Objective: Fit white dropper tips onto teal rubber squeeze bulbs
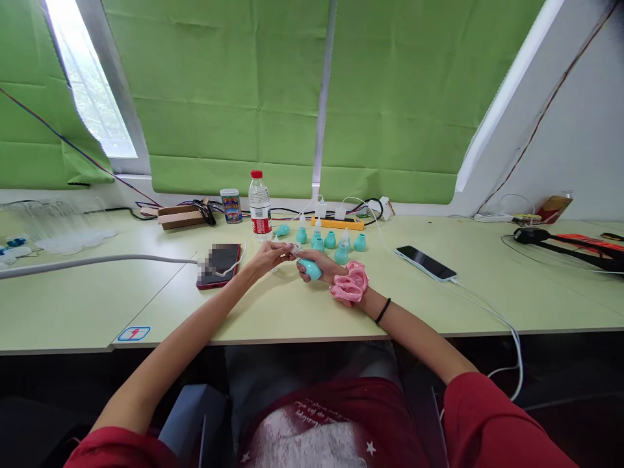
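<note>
As I look through the head camera, both hands meet over the near half of the table (273, 318), just in front of a cluster of turquoise bulbs (359, 242). I see the right hand (325, 262) with its fingers curled around one bulb (311, 269), its rounded end showing toward me. The left hand (269, 256) has its thumb and fingertips nearly together, pinching a small clear tip (296, 249) beside the right hand's fingers. I cannot tell whether that tip sits in the held bulb.

Behind the hands, most of the other bulbs stand upright, some topped with clear tips, while one bulb (281, 230) lies on its side. Beyond them I make out an orange power strip (337, 223) with chargers plugged in. To its left stand a red-capped bottle (260, 209) and a can (231, 206), with an opened carton (181, 218) beside the can. One phone (231, 255), partly blurred out, lies left of the hands; a white phone (427, 262), cabled, lies to the right. On the right wrist I see a pink scrunchie (350, 284).
</note>
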Demonstrator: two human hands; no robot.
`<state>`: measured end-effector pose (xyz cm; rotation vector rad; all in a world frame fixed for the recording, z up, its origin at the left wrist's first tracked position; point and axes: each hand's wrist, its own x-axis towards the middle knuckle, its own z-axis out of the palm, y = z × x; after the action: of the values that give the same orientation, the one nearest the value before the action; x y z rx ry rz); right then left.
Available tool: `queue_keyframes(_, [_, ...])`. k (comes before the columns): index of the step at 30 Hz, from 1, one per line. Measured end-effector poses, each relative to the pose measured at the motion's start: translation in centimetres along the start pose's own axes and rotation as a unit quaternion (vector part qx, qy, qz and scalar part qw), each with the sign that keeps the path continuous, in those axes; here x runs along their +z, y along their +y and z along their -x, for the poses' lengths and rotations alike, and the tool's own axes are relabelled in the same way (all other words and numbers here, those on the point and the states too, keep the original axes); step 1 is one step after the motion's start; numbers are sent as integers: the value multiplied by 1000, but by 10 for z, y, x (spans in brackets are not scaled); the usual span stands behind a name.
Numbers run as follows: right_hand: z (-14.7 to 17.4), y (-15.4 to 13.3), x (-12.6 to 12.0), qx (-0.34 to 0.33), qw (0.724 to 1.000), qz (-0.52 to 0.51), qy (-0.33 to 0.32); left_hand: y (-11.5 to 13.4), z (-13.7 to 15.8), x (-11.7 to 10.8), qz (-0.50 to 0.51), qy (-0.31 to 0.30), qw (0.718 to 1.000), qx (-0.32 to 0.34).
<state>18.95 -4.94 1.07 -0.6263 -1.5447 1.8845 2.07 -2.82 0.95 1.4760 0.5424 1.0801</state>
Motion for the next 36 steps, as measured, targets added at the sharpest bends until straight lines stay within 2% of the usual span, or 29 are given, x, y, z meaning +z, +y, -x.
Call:
queue_keyframes(10, [-2,-1,3,-52,996,-71,26,-2,2,16,-8,25,999,-22])
queue_keyframes(17, [-3,-1,0,-13,992,-121,15,1,2,16,36,-12,997,-61])
queue_keyframes(23, [-4,1,6,-50,992,-116,27,0,1,13,48,14,997,-61])
queue_keyframes(31, [-3,1,6,-61,996,-47,36,1,2,4,11,-31,998,-50])
queue_keyframes(36, [-3,-4,9,-65,997,-17,50,3,1,5,19,-14,997,-72])
